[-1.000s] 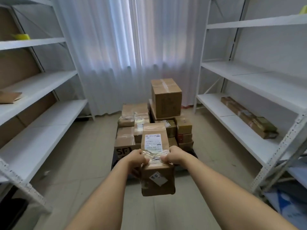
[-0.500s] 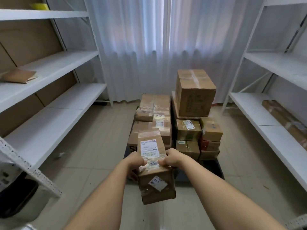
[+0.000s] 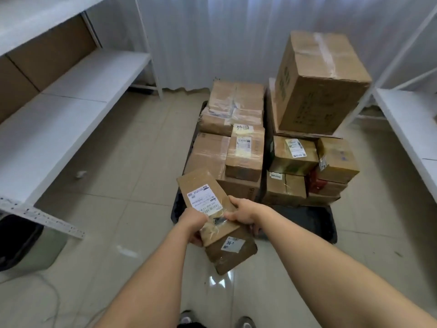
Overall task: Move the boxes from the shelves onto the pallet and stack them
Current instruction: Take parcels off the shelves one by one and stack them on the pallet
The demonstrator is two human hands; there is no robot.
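Note:
I hold a long brown cardboard box [image 3: 216, 218] with white labels out in front of me, tilted with its far end to the left. My left hand [image 3: 194, 221] grips its left side and my right hand [image 3: 243, 211] grips its right side. Just beyond it lies the black pallet [image 3: 305, 221] on the floor. Several taped cardboard boxes are stacked on the pallet: a low left stack [image 3: 236, 138] and a taller right stack topped by a large box [image 3: 319, 84].
White shelves run along the left [image 3: 71, 102] and the right [image 3: 411, 119]. A dark bin [image 3: 21, 242] stands under the left shelf. White curtains hang behind the pallet. My shoes [image 3: 244, 323] show at the bottom on the tiled floor.
I have walked closer to the pallet and look further down. The held box has turned, its far end swinging to the left.

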